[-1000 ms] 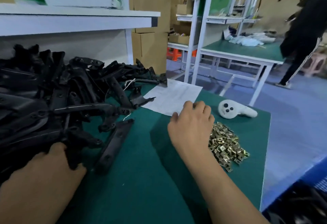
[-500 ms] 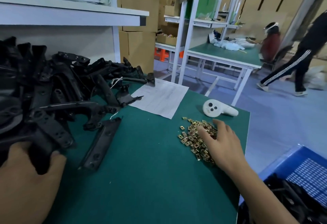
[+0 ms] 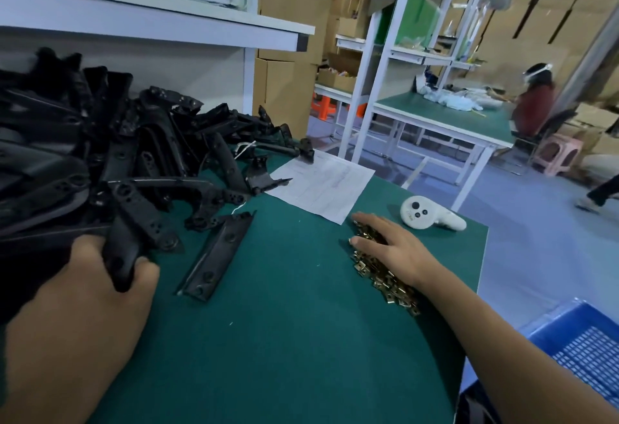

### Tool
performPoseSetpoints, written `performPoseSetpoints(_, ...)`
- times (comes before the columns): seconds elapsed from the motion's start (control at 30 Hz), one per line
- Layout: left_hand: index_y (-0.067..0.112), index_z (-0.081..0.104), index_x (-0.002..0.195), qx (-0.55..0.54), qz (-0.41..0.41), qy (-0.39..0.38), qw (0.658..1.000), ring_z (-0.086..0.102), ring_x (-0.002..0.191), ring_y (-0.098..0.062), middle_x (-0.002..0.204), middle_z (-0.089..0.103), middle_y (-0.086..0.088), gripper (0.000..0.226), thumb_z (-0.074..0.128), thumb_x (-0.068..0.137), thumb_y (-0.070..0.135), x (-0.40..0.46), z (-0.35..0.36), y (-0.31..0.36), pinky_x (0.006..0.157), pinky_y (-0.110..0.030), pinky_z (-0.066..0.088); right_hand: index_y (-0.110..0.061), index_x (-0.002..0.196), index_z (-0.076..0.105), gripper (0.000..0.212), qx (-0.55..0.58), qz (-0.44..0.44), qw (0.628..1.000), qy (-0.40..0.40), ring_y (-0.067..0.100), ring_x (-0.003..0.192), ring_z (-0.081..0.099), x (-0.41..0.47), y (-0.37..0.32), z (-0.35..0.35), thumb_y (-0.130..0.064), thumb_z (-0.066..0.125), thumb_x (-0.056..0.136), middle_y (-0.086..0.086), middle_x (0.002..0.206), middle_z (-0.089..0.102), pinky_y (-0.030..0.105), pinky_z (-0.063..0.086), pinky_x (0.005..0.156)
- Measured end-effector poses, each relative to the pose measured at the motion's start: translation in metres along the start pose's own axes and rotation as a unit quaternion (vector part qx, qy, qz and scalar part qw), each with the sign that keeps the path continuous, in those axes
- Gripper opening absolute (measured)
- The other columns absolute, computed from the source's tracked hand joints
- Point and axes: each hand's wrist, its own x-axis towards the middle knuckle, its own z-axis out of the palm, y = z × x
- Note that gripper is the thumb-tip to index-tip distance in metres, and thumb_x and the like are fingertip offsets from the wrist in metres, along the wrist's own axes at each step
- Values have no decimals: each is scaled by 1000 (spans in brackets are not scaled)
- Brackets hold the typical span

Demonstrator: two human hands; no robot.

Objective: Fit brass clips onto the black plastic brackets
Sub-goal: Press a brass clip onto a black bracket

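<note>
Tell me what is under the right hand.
The right hand rests on the pile of brass clips; the clips beneath the palm are hidden, and whether it has picked any is unseen.

No text can be read anywhere in this view. The white printed paper sheet [image 3: 323,185] on the green surface [image 3: 284,340] carries faint lines too blurred to make out. The white handheld controller [image 3: 430,214] shows only unmarked dark buttons.

The left hand [image 3: 100,276] curls round a long black plastic bracket [image 3: 134,239], thumb on its near side. The right hand [image 3: 392,249] lies palm-down with fingers spread, resting on the loose heap of small brass clips [image 3: 385,276].
</note>
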Motion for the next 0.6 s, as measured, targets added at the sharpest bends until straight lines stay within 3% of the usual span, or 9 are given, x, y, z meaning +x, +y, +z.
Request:
performPoseSetpoints(0.07,31,48,101,1,-20,-9,1000,63,63,-34,72,62,-2,44,50,80,70,-9,-2,10,67,-56,61,-42,148,51,51,-1,-12,1000,-8,3,150,31,1,-3,2,-53,60,99,-21,158,43,38,24,124)
performPoseSetpoints(0.23,15,47,94,-34,30,25,999,54,58,-33,68,54,-12,50,48,75,61,-11,1,25,63,-56,55,-40,142,58,43,31,-47,998,-11,-1,144,38,-7,-15,13,-52,58,101,-24,152,50,33,28,121)
performPoseSetpoints(0.37,27,41,92,52,21,18,998,55,52,-28,65,54,2,47,39,74,71,-10,2,26,58,-50,56,-38,135,64,39,93,-66,993,-15,-5,132,48,-11,-37,30,-56,56,101,-26,142,58,25,34,114)
performPoseSetpoints(0.5,25,40,86,-35,25,28,999,50,53,-29,66,53,-12,39,49,78,62,-9,1,23,60,-53,55,-41,130,67,37,171,-48,984,-27,-12,124,53,-15,-65,46,-59,57,99,-29,132,64,17,37,105)
performPoseSetpoints(0.6,22,43,90,-32,38,-4,999,53,56,-31,67,54,-14,42,50,79,62,-9,-7,27,62,-53,56,-39,128,70,36,203,-43,978,-34,-12,119,56,-18,-84,58,-57,57,99,-28,128,67,16,39,102)
